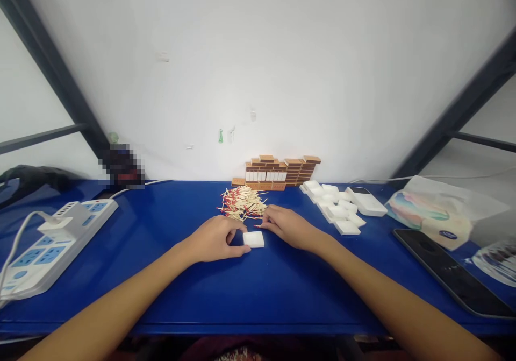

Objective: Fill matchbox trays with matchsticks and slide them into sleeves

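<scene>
A small white matchbox tray (253,239) lies on the blue tabletop in front of me. My left hand (220,238) grips its left end between thumb and fingers. Just beyond the tray's right corner, my right hand (284,225) is closed in a pinch on matches, whose red tips stick out to the left; how many is hard to make out. Behind both hands spreads a loose heap of matches (242,202) with pale sticks and red heads. Whether the tray holds any matches is too faint to tell.
Brown matchboxes (268,162) are stacked against the wall. More white trays (336,210) lie in a group at right, beside a white device (366,201), a tissue pack (439,210) and a dark phone (451,269). A power strip (105,210) with a plugged-in charger sits left.
</scene>
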`<state>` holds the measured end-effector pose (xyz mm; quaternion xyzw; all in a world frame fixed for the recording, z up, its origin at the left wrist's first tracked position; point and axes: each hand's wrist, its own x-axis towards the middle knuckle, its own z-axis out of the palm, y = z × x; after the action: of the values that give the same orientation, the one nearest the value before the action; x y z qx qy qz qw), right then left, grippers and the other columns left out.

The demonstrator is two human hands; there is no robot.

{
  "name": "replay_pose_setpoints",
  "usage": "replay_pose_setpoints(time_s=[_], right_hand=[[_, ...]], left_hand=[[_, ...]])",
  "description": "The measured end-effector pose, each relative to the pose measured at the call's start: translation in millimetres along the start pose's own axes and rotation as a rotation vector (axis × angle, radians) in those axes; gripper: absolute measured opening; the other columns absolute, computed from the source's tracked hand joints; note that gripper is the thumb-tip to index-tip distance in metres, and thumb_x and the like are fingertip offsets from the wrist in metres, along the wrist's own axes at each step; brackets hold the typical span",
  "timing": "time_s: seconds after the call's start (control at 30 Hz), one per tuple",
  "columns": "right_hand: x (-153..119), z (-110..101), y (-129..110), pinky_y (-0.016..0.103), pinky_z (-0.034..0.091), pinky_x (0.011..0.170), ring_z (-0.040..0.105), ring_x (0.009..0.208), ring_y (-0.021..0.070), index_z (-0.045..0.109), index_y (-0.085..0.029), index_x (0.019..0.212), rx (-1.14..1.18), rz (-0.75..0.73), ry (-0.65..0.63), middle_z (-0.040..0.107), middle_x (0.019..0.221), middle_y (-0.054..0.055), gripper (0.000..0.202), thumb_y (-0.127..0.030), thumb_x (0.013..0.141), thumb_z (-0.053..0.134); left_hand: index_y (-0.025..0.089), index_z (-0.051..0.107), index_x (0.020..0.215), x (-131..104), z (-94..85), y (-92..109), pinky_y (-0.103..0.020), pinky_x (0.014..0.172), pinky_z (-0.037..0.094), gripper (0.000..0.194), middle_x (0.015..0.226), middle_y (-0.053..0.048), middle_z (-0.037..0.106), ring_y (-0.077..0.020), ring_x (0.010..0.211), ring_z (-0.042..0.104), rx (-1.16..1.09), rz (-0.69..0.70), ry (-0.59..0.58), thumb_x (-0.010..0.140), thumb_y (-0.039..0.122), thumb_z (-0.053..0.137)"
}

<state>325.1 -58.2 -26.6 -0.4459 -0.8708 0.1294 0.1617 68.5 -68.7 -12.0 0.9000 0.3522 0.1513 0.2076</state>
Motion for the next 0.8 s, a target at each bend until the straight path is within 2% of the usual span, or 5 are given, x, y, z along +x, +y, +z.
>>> replay_pose_setpoints(time_s=[0.23, 0.47, 0.63, 0.8], right_hand=[[-1, -5, 1, 0.028, 0.041, 0.073, 0.058, 0.085, 0.0183, 0.058, -0.019, 0.091, -0.022, 0.014, -0.008, 0.064, 0.096, 0.005, 0.014, -0.028, 0.102, 0.058], [-4, -10, -1, 0.027, 0.039, 0.071, 0.057, 0.083, 0.0177, 0.058, -0.019, 0.091, -0.028, 0.011, -0.032, 0.063, 0.096, 0.005, 0.013, -0.025, 0.102, 0.055], [-6, -12, -3, 0.026, 0.040, 0.071, 0.058, 0.085, 0.0172, 0.060, -0.021, 0.098, -0.006, -0.003, -0.016, 0.061, 0.100, 0.004, 0.004, -0.025, 0.099, 0.061], [-3, -5, -2, 0.028, 0.039, 0.070, 0.058, 0.082, 0.0176, 0.059, -0.019, 0.090, -0.066, 0.037, -0.051, 0.062, 0.097, 0.005, 0.014, -0.026, 0.102, 0.056]], left_hand=[[0.021, 0.073, 0.104, -1, -0.3, 0, -0.024, 0.057, 0.035, 0.033, 0.063, 0.005, 0.058, -0.0114, 0.056, 0.054, 0.017, 0.007, 0.008, 0.083, 0.047, 0.073], [0.021, 0.073, 0.105, -1, -2.1, -1, -0.024, 0.057, 0.034, 0.034, 0.062, 0.004, 0.058, -0.0118, 0.056, 0.054, 0.048, -0.001, 0.016, 0.084, 0.047, 0.073], [0.022, 0.073, 0.105, 0, -2.8, 0, -0.024, 0.057, 0.034, 0.032, 0.063, 0.004, 0.058, -0.0117, 0.058, 0.055, 0.062, 0.018, 0.009, 0.084, 0.045, 0.072], [0.022, 0.073, 0.106, 0, -0.9, -2, -0.024, 0.057, 0.035, 0.033, 0.063, 0.005, 0.059, -0.0114, 0.057, 0.055, 0.065, 0.009, 0.004, 0.083, 0.046, 0.073]])
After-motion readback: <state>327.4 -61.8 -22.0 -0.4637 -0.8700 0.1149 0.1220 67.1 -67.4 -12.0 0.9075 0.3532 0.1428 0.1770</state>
